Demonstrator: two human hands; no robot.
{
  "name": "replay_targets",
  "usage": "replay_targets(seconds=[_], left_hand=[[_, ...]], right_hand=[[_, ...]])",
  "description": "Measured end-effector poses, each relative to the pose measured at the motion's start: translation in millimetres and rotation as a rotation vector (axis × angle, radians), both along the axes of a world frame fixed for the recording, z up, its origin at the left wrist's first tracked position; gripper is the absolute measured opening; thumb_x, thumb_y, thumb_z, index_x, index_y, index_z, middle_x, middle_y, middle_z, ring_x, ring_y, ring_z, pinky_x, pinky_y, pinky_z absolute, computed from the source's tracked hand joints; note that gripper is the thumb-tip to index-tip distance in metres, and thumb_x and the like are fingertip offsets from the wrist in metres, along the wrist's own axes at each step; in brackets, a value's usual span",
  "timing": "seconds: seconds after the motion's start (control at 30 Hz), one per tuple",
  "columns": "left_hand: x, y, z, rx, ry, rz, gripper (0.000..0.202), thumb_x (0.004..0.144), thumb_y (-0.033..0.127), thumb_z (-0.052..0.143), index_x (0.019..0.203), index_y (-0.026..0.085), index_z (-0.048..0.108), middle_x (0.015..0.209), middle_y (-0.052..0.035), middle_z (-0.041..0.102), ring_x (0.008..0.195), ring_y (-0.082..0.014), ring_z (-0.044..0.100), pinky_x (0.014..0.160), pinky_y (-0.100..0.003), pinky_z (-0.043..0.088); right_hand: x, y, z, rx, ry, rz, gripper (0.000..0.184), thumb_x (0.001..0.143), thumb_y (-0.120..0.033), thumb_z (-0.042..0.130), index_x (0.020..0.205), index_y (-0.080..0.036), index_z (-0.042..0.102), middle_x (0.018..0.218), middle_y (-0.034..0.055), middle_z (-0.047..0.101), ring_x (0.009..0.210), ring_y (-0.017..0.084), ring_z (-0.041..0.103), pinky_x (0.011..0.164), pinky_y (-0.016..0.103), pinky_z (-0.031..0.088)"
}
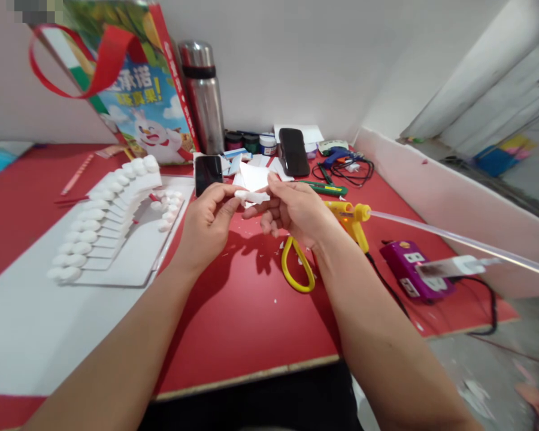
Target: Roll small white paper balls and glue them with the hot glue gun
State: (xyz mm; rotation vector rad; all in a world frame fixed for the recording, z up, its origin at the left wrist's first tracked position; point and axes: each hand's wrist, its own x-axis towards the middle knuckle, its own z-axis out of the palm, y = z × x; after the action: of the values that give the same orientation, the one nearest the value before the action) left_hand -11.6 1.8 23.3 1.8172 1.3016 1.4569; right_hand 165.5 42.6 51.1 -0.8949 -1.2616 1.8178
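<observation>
Above the red table, my left hand [209, 224] is closed in a pinch on one end of a small white strip [252, 196], which looks like folded or rolled paper. My right hand [299, 209] has its thumb and finger at the strip's other end, with the remaining fingers loosely curled below. To the left, a white stepped, curved paper model [110, 221] edged with white rounded pads rests on a white board [161, 251]. A yellow handle loop [285, 272] lies beneath my right wrist. Beside my right forearm is a yellow glue gun [353, 221] with a long clear glue stick [431, 232].
At the back stand a printed gift bag [148, 108], a steel flask [204, 102] and small paint jars [251, 142]. Two dark phones [209, 173], white paper scraps [254, 176] and a green cutter [327, 188] lie ahead. A purple power strip [399, 266] sits right.
</observation>
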Motion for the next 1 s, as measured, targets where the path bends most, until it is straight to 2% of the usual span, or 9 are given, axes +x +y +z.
replay_targets(seconds=[0.13,0.27,0.37,0.47,0.53,0.7,0.8,0.9,1.0], left_hand=[[-1,1,0.5,0.035,0.029,-0.01,0.018,0.1,0.029,0.059,0.104,0.02,0.074,0.103,-0.0072,0.073,0.097,-0.0213,0.068,0.091,-0.033,0.053],[-1,0,0.8,0.026,0.028,0.001,0.019,0.099,0.032,0.06,0.105,0.021,0.075,0.101,-0.0067,0.074,0.098,-0.0221,0.069,0.093,-0.034,0.054],[-1,0,-0.9,0.009,0.001,0.014,0.019,0.099,0.031,0.061,0.107,0.021,0.075,0.102,-0.0063,0.077,0.096,-0.0218,0.071,0.093,-0.034,0.055],[-1,1,-2.8,-0.011,-0.029,-0.001,0.02,0.098,0.031,0.062,0.109,0.02,0.075,0.099,-0.0059,0.078,0.091,-0.0204,0.072,0.089,-0.032,0.057],[-1,2,-3.4,-0.02,-0.055,-0.018,0.021,0.098,0.032,0.063,0.109,0.018,0.075,0.098,-0.006,0.078,0.088,-0.0195,0.072,0.086,-0.031,0.057],[2,1,-3.5,-0.027,-0.111,-0.007,0.02,0.097,0.034,0.066,0.106,0.018,0.075,0.096,-0.0063,0.078,0.086,-0.0189,0.073,0.085,-0.031,0.059],[7,-2,-5.1,-0.017,-0.154,0.041,0.021,0.095,0.036,0.069,0.105,0.019,0.075,0.095,-0.0057,0.079,0.085,-0.0193,0.073,0.084,-0.031,0.06],[14,-5,-8.2,0.007,-0.211,0.108,0.02,0.093,0.036,0.071,0.104,0.02,0.077,0.098,-0.0055,0.08,0.088,-0.0192,0.073,0.085,-0.031,0.06],[19,-6,-10.5,0.024,-0.24,0.179,0.021,0.094,0.036,0.071,0.104,0.02,0.078,0.103,-0.0058,0.081,0.093,-0.02,0.074,0.088,-0.031,0.06]], right_hand=[[-1,-1,-0.7,-0.087,0.059,-0.014,0.028,0.098,-0.038,0.066,0.085,-0.013,0.066,0.073,0.0089,0.077,0.043,0.009,0.057,0.037,0.017,0.042],[-2,-3,-1.3,-0.093,0.09,-0.014,0.019,0.094,-0.023,0.07,0.08,-0.011,0.069,0.076,0.0066,0.076,0.047,0.005,0.054,0.041,0.014,0.043],[-1,-3,-1.2,-0.064,0.083,-0.015,0.018,0.085,-0.024,0.08,0.079,-0.01,0.071,0.077,0.0056,0.075,0.048,0.004,0.052,0.041,0.014,0.041],[-1,-4,-0.8,0.011,0.04,-0.022,0.027,0.073,-0.029,0.09,0.079,-0.012,0.07,0.076,0.0049,0.074,0.049,0.004,0.052,0.041,0.016,0.038],[-3,-6,-0.6,0.1,-0.014,-0.045,0.029,0.071,-0.029,0.091,0.079,-0.012,0.068,0.073,0.0043,0.073,0.049,0.005,0.052,0.042,0.018,0.038],[-10,-9,-5.3,0.395,-0.272,-0.218,0.024,0.083,-0.032,0.08,0.074,-0.015,0.065,0.055,-0.001,0.062,0.044,0.008,0.048,0.043,0.022,0.035],[-14,-13,-10.9,0.607,-0.449,-0.365,0.022,0.086,-0.032,0.075,0.074,-0.017,0.064,0.061,0.0007,0.065,0.05,0.011,0.052,0.049,0.025,0.037],[-19,-20,-14.2,0.919,-0.649,-0.493,0.014,0.089,-0.021,0.066,0.075,-0.019,0.061,0.069,0.0023,0.066,0.061,0.014,0.055,0.06,0.028,0.04],[-24,-26,-15.3,1.12,-0.776,-0.514,0.014,0.092,-0.017,0.057,0.078,-0.02,0.058,0.074,0.0045,0.065,0.068,0.016,0.056,0.066,0.031,0.04]])
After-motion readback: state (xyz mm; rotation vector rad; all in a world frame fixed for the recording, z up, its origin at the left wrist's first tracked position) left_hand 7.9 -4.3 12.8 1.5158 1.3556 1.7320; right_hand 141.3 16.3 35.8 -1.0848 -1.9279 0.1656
